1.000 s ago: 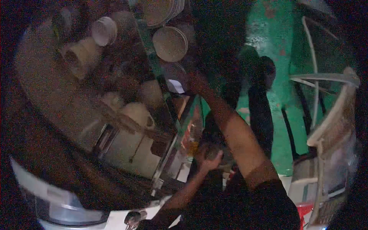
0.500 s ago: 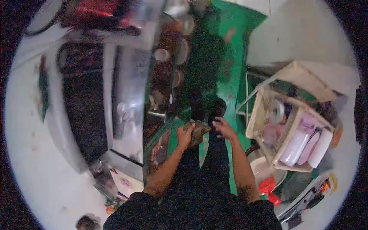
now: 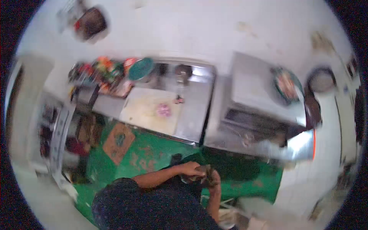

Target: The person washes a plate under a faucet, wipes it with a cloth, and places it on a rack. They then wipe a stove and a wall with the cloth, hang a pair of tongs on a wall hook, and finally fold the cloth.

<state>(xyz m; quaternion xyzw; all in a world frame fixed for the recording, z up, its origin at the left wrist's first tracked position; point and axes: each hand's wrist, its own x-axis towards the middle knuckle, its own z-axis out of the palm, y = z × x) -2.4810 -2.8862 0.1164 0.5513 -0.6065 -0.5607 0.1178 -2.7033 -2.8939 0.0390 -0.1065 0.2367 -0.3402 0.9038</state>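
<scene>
A small brownish-grey bundle point(image 3: 207, 173), blurred, is between my two hands in front of my body. My left hand point(image 3: 191, 170) reaches it from the left, its fingers closed at the bundle's near side. On the right, my right hand point(image 3: 214, 180) is wrapped round the same bundle. What the bundle is made of cannot be made out. Both hands are above the green floor point(image 3: 153, 153), in front of the metal counter.
On the metal counter point(image 3: 196, 96) lies a pale cutting board point(image 3: 147, 111) with chopped purplish pieces point(image 3: 164, 110). A green bowl point(image 3: 140, 69) and colourful packets point(image 3: 107, 71) stand behind it. To the right, a plate of food point(image 3: 286, 85) rests on a metal box point(image 3: 253, 88).
The view has swung from the floor and crates to the counter with the cutting board. My right hand, apart and open half a second ago, has closed on the bundle beside my left.
</scene>
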